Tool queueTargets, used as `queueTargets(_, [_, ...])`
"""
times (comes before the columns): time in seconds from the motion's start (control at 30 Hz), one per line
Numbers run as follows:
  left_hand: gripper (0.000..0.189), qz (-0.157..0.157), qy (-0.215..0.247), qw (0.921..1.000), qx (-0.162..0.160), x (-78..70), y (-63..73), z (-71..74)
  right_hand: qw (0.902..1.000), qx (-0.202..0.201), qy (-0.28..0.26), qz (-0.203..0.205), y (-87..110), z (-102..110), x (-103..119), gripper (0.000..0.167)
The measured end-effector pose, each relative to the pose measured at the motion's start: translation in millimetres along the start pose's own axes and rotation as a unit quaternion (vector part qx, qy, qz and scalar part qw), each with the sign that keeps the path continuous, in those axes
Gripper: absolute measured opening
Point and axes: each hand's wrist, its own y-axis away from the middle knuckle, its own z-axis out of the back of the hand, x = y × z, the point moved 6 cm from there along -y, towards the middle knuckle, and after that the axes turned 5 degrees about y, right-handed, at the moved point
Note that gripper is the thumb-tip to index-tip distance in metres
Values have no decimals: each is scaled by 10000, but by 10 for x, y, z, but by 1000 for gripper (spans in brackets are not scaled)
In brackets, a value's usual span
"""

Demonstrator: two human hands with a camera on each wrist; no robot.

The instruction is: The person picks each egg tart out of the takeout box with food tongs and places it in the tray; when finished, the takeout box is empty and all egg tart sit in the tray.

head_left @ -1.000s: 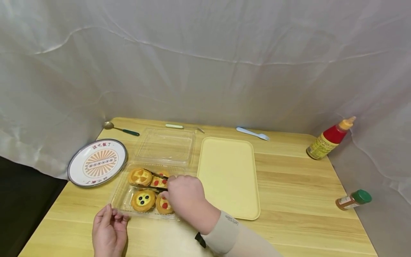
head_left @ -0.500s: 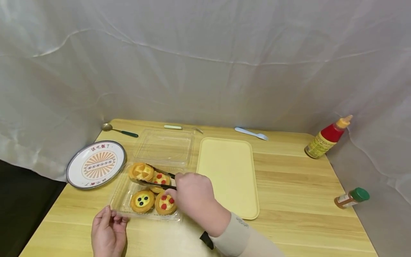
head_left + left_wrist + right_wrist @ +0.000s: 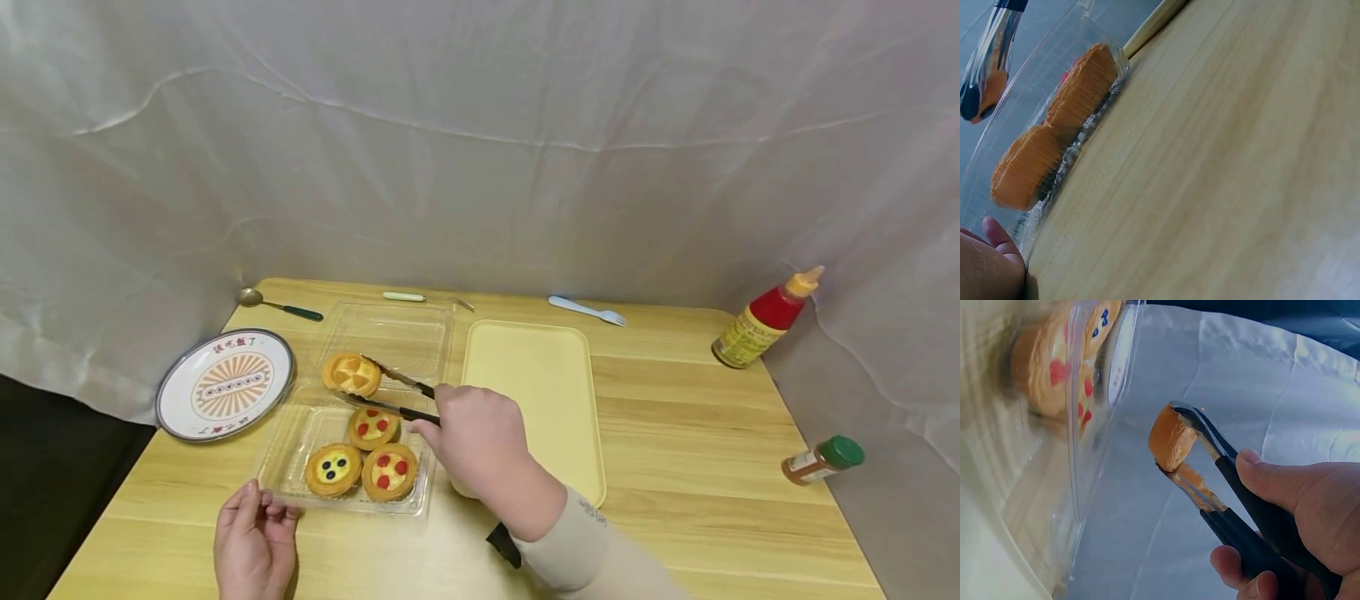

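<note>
My right hand (image 3: 483, 437) grips black-handled tongs (image 3: 1244, 512), whose metal ends pinch an egg tart (image 3: 352, 374) with an orange-and-yellow segmented top. The tart hangs above the clear plastic container (image 3: 281, 454), clear of the other tarts. Inside the container sit a tart with dark berries (image 3: 333, 469) and two with red pieces, one nearer (image 3: 389, 472) and one farther back (image 3: 372, 427). At the container's near left corner my left hand (image 3: 255, 542) pinches the rim between thumb and fingers. The left wrist view shows only part of that hand at its lower left.
Right of the container lies a yellow tray (image 3: 532, 400). A patterned plate (image 3: 226, 385) is at the left. Along the back are a spoon (image 3: 281, 304), a white-handled utensil (image 3: 405, 296) and a blue fork (image 3: 587, 311). A sauce bottle (image 3: 765, 321) and a green-capped jar (image 3: 822, 459) stand right.
My right hand has moved up and to the right, lifting the segmented tart in the tongs out from among the others. The left hand stays at the container's corner.
</note>
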Motion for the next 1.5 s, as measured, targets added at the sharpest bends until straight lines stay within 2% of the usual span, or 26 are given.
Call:
queueTargets(0.37, [8,36,89,10000,0,1,1,4,9995,-189,140,-212,-36,78,-269,51])
queueTargets(0.57, [7,50,92,9999,-40,4,0,10,9987,-82,138,-480,-69,99,-467,51])
queueTargets(0.8, [7,32,87,10000,-21,2,-4,13,9976,-299,166,-607,-89,119,-714,52])
queueTargets(1.07, [9,26,111,9999,67,-1,-5,11,9959,-152,125,-888,-107,51,-955,52])
queueTargets(1.23, [8,18,65,10000,32,-2,-4,13,9948,84,47,-1013,-121,-25,-1073,51])
queueTargets(1.5, [9,11,35,10000,38,-1,-7,6,9930,313,248,-1116,-125,-80,-1240,50])
